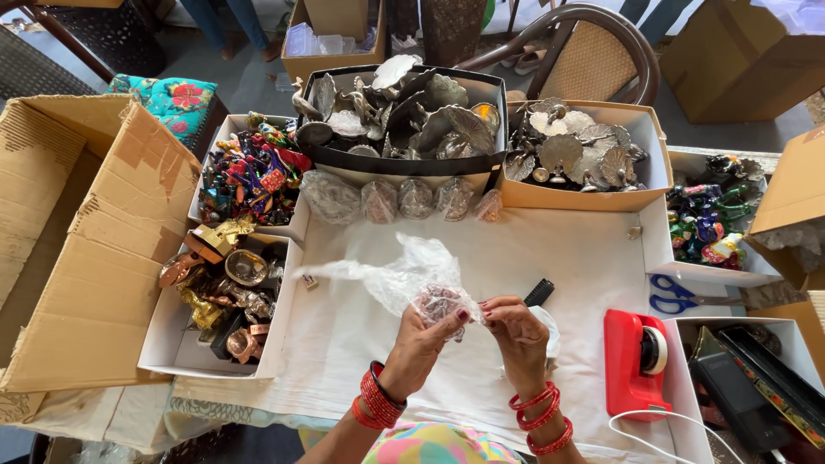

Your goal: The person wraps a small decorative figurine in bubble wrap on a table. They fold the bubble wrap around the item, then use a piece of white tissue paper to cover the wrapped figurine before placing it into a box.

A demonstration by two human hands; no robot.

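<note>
My left hand (423, 339) grips a clear plastic bag (391, 273) whose loose end trails up and to the left. Inside the bag, at my fingertips, sits a small reddish round ornament (440, 302). My right hand (516, 331) pinches the bag's edge next to the ornament, fingers closed on the plastic. Both wrists wear red bangles. The hands hover over a white cloth-covered table (550, 258). A small black comb-like piece (539, 293) lies just beyond my right hand.
Several wrapped ornaments (400, 198) line the cloth's far edge. Boxes of metal figures (404, 107), silver pieces (571, 148), colourful toys (253, 172) and brass items (219, 288) surround the table. A red tape dispenser (634, 361), blue scissors (675, 294) and a big cardboard box (94, 232) flank it.
</note>
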